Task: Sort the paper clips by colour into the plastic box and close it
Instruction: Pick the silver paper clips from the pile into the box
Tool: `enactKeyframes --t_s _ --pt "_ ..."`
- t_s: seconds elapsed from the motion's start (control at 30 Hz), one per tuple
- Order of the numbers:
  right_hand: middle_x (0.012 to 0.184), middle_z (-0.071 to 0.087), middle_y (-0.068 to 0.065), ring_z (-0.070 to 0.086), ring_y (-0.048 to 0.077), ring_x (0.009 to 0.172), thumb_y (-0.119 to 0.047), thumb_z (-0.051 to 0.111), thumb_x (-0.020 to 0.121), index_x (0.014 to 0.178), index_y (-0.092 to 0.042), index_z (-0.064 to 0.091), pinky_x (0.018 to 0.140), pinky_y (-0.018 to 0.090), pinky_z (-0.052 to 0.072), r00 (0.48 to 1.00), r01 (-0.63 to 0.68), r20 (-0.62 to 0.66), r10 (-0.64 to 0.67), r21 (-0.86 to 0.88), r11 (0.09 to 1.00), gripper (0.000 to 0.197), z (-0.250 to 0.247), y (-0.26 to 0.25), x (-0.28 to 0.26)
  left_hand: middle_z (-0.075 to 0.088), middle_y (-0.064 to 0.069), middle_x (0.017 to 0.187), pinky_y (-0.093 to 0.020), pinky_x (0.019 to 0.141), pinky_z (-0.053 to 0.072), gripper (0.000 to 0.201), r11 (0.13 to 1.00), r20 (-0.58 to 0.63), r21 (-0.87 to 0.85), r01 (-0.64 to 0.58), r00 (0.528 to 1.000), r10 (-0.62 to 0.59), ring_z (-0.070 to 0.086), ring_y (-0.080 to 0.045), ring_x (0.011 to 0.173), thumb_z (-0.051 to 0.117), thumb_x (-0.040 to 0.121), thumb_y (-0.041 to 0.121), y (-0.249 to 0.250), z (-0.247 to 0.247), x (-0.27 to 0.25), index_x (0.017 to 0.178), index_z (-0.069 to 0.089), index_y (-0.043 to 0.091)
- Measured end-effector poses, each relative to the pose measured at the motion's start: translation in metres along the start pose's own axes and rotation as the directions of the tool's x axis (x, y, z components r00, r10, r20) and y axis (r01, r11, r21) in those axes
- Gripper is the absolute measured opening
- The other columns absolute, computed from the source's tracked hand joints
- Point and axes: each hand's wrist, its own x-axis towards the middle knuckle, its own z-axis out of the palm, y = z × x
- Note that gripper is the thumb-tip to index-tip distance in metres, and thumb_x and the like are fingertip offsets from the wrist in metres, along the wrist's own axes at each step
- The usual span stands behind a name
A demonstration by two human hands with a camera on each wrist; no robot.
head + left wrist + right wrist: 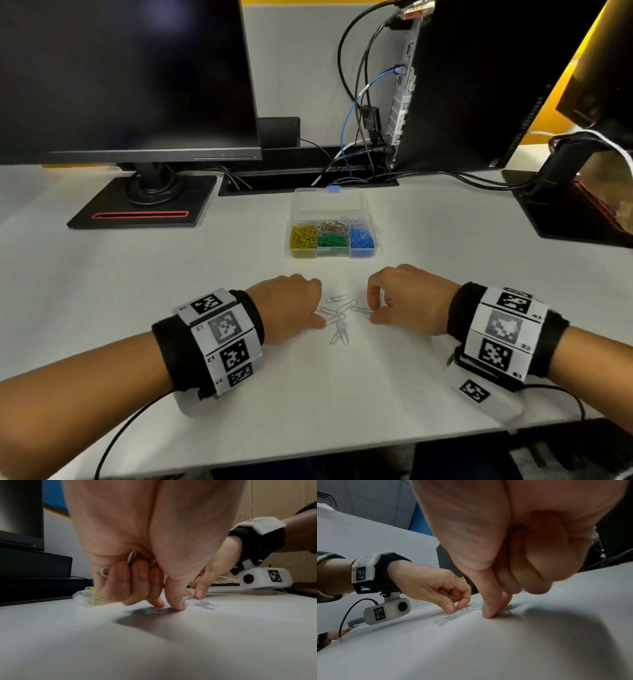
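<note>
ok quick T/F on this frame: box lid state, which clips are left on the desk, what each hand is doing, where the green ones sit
1. The plastic box is closed. False: its lid stands open.
2. The loose clips on the desk are white. True.
3. Green clips lie in the middle front compartment. True.
4. The left hand holds nothing. False: the left wrist view shows held clips tucked under its curled fingers.
5. The right hand hovers over the box. False: its thumb and finger pinch at a clip on the desk.
</note>
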Motion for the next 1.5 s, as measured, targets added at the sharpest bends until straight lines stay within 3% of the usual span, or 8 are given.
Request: enactKeyframes --t_s 0.37,0.5,0.67,0.87,1.03,1.2,1.4,1.5 --pt "0.078 0.054 -0.007 0.047 0.009 0.070 -0.030 0.050 0.097 0.087 -0.010 0.060 0.059 0.015 0.036 0.999 0.041 0.030 -0.043 0.073 0.996 0.025 -0.001 0.010 -0.005 0.042 0.006 0.079 -0.027 0.068 0.033 0.022 0.990 -0.083 -0.108 -0.089 0.993 0.081 0.041 -0.014 0.071 0.040 0.101 0.039 -0.017 0.011 0.007 0.090 0.038 0.020" --pt "0.062 0.034 -0.004 0.028 0.011 0.052 -0.016 0.039 0.096 0.066 -0.018 0.034 0.045 0.020 0.028 0.997 -0.073 0.026 0.071 0.595 0.801 0.031 -0.004 0.014 -0.007 0.046 0.008 0.071 -0.021 0.056 0.032 0.024 0.947 -0.158 -0.303 -0.107 0.986 0.061 0.040 -0.008 0.060 0.036 0.102 0.027 -0.023 0.003 0.007 0.081 0.042 0.018" --pt "0.057 0.015 -0.004 0.011 0.009 0.047 -0.016 0.031 0.081 0.065 -0.018 0.031 0.037 0.019 0.011 0.975 -0.185 0.147 -0.167 0.952 -0.243 0.017 -0.004 0.025 -0.011 0.018 0.000 0.060 -0.022 0.044 0.012 0.026 0.020 0.041 -0.999 0.040 0.997 0.068 0.016 -0.011 0.044 0.029 0.091 0.010 -0.021 -0.009 0.013 0.068 0.021 0.019" --pt "0.061 0.035 -0.002 0.030 0.009 0.048 -0.027 0.040 0.087 0.068 -0.011 0.050 0.039 0.020 0.031 0.967 -0.174 0.056 -0.248 0.856 -0.486 0.027 0.003 0.032 -0.006 0.038 -0.002 0.060 -0.017 0.037 0.025 0.014 -0.640 0.053 -0.758 0.126 0.990 0.132 0.035 -0.011 0.042 0.031 0.079 0.008 -0.013 -0.018 0.016 0.069 0.037 0.014" --pt "0.063 0.045 0.001 0.040 0.010 0.046 -0.002 0.082 0.064 0.080 -0.004 0.065 0.037 0.019 0.038 0.949 -0.257 0.098 -0.299 0.791 -0.556 0.023 0.006 0.031 -0.004 0.041 0.001 0.057 -0.013 0.030 0.018 0.033 -0.619 0.129 -0.767 0.168 0.986 0.107 0.041 -0.007 0.041 0.038 0.098 0.018 -0.010 -0.014 0.025 0.065 0.035 0.016" --pt "0.063 0.037 0.000 0.026 0.007 0.043 0.005 0.036 0.089 0.105 0.001 0.060 0.034 0.016 0.020 0.984 -0.163 0.177 0.002 0.906 -0.391 0.029 0.002 0.030 -0.004 0.037 0.002 0.059 -0.014 0.033 0.024 0.022 -0.552 0.098 -0.825 0.123 0.992 0.074 0.032 -0.006 0.042 0.037 0.103 0.016 -0.011 -0.016 0.026 0.086 0.049 0.009" --pt "0.051 0.052 0.002 0.041 0.009 0.044 -0.009 0.049 0.090 0.071 -0.004 0.067 0.042 0.024 0.037 0.986 -0.118 -0.001 0.166 0.699 0.705 0.027 -0.001 0.022 -0.009 0.026 0.005 0.053 -0.023 0.043 0.017 0.026 0.248 -0.043 -0.969 0.006 0.981 -0.191 0.019 -0.010 0.046 0.038 0.098 0.006 -0.027 -0.028 0.023 0.078 0.055 0.008" --pt "0.090 0.063 0.003 0.054 0.010 0.079 -0.033 0.063 0.087 0.087 -0.009 0.068 0.068 0.025 0.041 0.988 -0.089 -0.089 0.126 0.343 0.935 0.024 0.003 0.015 -0.012 0.045 0.004 0.058 -0.024 0.048 0.030 0.039 0.778 -0.189 -0.628 0.021 0.966 -0.179 0.041 -0.009 0.048 0.043 0.101 0.036 -0.029 -0.026 0.016 0.073 0.058 0.014"
